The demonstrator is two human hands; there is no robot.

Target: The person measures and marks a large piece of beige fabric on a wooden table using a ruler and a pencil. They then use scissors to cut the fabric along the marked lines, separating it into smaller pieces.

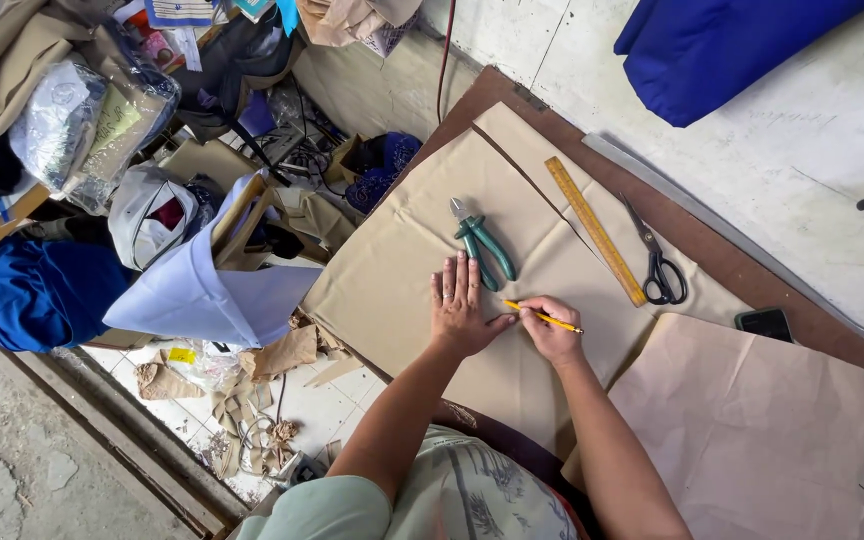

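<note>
A tan sheet of pattern paper [422,250] lies spread on the dark brown table [672,215]. My left hand [459,305] presses flat on it, fingers apart. My right hand [549,330] grips a yellow pencil [544,317] whose tip touches the paper beside my left thumb. Green-handled pliers [484,240] lie just beyond my left fingertips. A wooden ruler [594,228] runs diagonally past them, and black scissors [655,262] rest to its right.
A second, pinkish paper sheet [752,420] lies at the right, with a dark phone [764,323] at its top edge. A long metal straightedge [732,240] and blue cloth [722,50] lie farther back. Bags, cloth and scraps crowd the floor at left [152,250].
</note>
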